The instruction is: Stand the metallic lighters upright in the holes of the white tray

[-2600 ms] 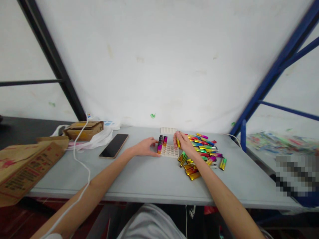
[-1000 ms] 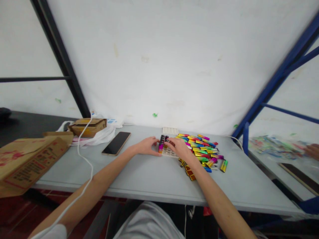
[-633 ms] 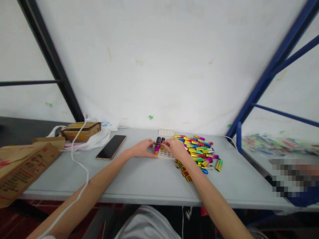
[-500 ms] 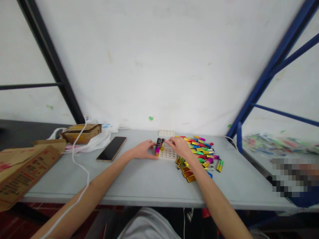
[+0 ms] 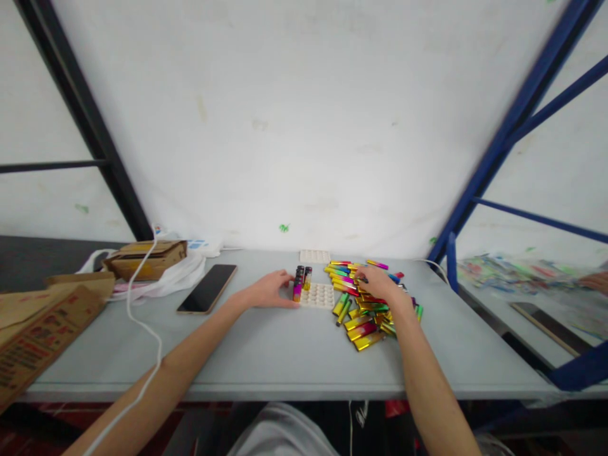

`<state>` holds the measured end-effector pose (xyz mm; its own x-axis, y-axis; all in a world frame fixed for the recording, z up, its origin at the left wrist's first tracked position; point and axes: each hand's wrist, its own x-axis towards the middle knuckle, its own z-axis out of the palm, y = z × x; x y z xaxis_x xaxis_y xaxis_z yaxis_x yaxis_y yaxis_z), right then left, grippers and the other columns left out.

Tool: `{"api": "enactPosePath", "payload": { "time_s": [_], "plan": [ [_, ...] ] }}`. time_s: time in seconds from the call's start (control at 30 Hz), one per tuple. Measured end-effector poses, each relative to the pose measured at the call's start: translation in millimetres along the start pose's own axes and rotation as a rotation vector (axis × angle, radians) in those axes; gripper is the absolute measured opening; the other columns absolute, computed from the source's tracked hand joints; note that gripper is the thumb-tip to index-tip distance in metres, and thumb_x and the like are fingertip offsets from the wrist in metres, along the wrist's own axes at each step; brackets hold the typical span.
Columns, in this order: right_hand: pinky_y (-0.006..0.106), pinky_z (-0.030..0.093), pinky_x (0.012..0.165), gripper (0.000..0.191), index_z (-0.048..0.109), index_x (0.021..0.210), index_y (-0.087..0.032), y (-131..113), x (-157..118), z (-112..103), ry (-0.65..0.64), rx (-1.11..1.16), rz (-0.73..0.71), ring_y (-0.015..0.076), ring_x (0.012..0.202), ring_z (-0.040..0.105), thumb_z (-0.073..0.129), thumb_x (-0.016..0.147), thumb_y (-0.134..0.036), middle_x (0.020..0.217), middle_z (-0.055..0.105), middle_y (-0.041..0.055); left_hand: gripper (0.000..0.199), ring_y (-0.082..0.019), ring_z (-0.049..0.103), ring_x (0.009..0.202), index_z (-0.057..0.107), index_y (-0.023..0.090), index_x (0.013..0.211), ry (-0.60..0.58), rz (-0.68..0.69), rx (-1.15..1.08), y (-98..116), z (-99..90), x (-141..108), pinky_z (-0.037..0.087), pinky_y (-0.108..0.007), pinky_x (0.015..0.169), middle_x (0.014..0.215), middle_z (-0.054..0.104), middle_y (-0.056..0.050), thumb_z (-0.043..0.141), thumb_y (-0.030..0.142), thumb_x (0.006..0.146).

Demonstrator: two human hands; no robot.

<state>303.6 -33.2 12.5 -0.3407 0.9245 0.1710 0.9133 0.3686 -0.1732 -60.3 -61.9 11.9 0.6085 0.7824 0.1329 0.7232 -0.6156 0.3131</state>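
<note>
A white tray (image 5: 319,297) with rows of holes lies on the table. Shiny lighters with black tops (image 5: 297,286) stand upright along its left side, and a yellow one (image 5: 308,278) stands beside them. My left hand (image 5: 272,290) is around the tray's left end, thumb at the near corner and fingers by the standing lighters. To the right is a loose pile of metallic coloured lighters (image 5: 363,329). My right hand (image 5: 377,282) is over that pile with fingers curled down, and a dark lighter top shows at the fingertips; the rest is hidden.
Another white tray (image 5: 314,256) lies by the wall. Left of my arm are a phone (image 5: 209,288), a white cable (image 5: 147,316), cardboard boxes (image 5: 149,258) and a plastic bag. At the right, another person's hand (image 5: 596,282) is near a second table, where another phone (image 5: 546,324) lies.
My right hand has moved right from the tray to the lighter pile. The yellow lighter now stands uncovered in the tray. My left hand stays at the tray; the view has shifted slightly.
</note>
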Motion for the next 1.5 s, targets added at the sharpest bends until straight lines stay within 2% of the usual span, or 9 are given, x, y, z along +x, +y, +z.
{"api": "enactPosePath", "payload": {
  "time_s": [0.33,0.57,0.67,0.8,0.93,1.07,1.27,1.43,1.5],
  "plan": [
    [0.031,0.050,0.078,0.009,0.076,0.090,-0.016,-5,7,6,-0.047,0.095,0.014,0.0227,0.083,0.071,0.068,0.092,-0.021,0.091,0.078,0.0102,0.062,-0.026,0.060,0.089,0.068,0.016,0.106,0.005,-0.009,-0.018,0,0.9,0,0.049,-0.036,0.079,0.098,0.062,-0.009,0.073,0.068,0.074],
    [0.038,0.051,0.094,0.030,0.073,0.105,-0.016,-22,12,0,0.412,0.386,-0.046,0.0257,0.101,0.069,0.051,0.101,-0.037,0.107,0.076,0.0133,0.059,-0.025,0.058,0.089,0.067,0.019,0.104,-0.003,-0.009,-0.021,0,1.0,1,0.050,-0.037,0.081,0.098,0.062,-0.008,0.073,0.069,0.074],
    [0.039,0.054,0.087,0.038,0.074,0.102,-0.018,-30,13,-2,0.457,0.638,0.013,0.0260,0.092,0.071,0.055,0.097,-0.051,0.101,0.077,0.0115,0.059,-0.025,0.058,0.089,0.067,0.019,0.104,-0.009,-0.007,-0.028,0,1.0,1,0.050,-0.037,0.082,0.098,0.062,-0.008,0.073,0.070,0.074],
    [0.039,0.056,0.084,0.046,0.072,0.098,-0.018,-41,11,-3,0.493,0.938,0.081,0.0265,0.092,0.071,0.079,0.075,-0.058,0.100,0.078,0.0110,0.059,-0.025,0.059,0.089,0.067,0.018,0.105,-0.007,0.000,-0.027,0,0.8,0,0.049,-0.037,0.081,0.098,0.062,-0.008,0.073,0.069,0.075],
    [0.039,0.056,0.086,0.058,0.065,0.106,-0.021,-53,10,1,0.471,1.229,0.114,0.0242,0.092,0.071,0.088,0.064,-0.054,0.103,0.078,0.0094,0.061,-0.025,0.059,0.087,0.067,0.018,0.104,0.007,0.001,-0.030,0,0.5,0,0.049,-0.037,0.078,0.096,0.062,-0.009,0.073,0.070,0.074],
    [0.033,0.053,0.077,0.052,0.067,0.096,-0.019,-60,14,10,0.401,1.264,0.122,0.0202,0.082,0.066,0.082,0.070,-0.061,0.098,0.076,0.0078,0.062,-0.025,0.059,0.086,0.068,0.018,0.104,0.018,0.010,-0.018,1,0.5,0,0.049,-0.035,0.077,0.096,0.062,-0.008,0.072,0.072,0.074],
    [0.027,0.041,0.058,0.055,0.063,0.079,-0.020,-69,19,16,0.380,1.210,0.105,0.0143,0.060,0.050,0.060,0.084,-0.075,0.062,0.053,-0.0030,0.062,-0.025,0.059,0.087,0.066,0.019,0.107,0.006,0.001,-0.020,1,0.2,0,0.048,-0.035,0.078,0.097,0.062,-0.008,0.072,0.072,0.075],
    [0.025,0.042,0.055,0.058,0.061,0.097,-0.020,-82,14,16,0.218,1.331,-0.004,0.0108,0.053,0.048,0.063,0.080,-0.076,0.062,0.051,-0.0067,0.062,-0.026,0.059,0.089,0.067,0.018,0.106,-0.002,0.000,-0.038,2,-0.9,0,0.049,-0.036,0.080,0.098,0.062,-0.009,0.073,0.071,0.075],
    [0.022,0.034,0.046,0.058,0.057,0.099,-0.023,-87,14,18,0.132,1.413,0.037,0.0080,0.046,0.039,0.066,0.078,-0.077,0.062,0.045,-0.0097,0.060,-0.026,0.059,0.089,0.067,0.018,0.104,-0.005,-0.001,-0.050,1,-0.8,0,0.049,-0.036,0.080,0.098,0.062,-0.008,0.073,0.070,0.075]
  ]
}}
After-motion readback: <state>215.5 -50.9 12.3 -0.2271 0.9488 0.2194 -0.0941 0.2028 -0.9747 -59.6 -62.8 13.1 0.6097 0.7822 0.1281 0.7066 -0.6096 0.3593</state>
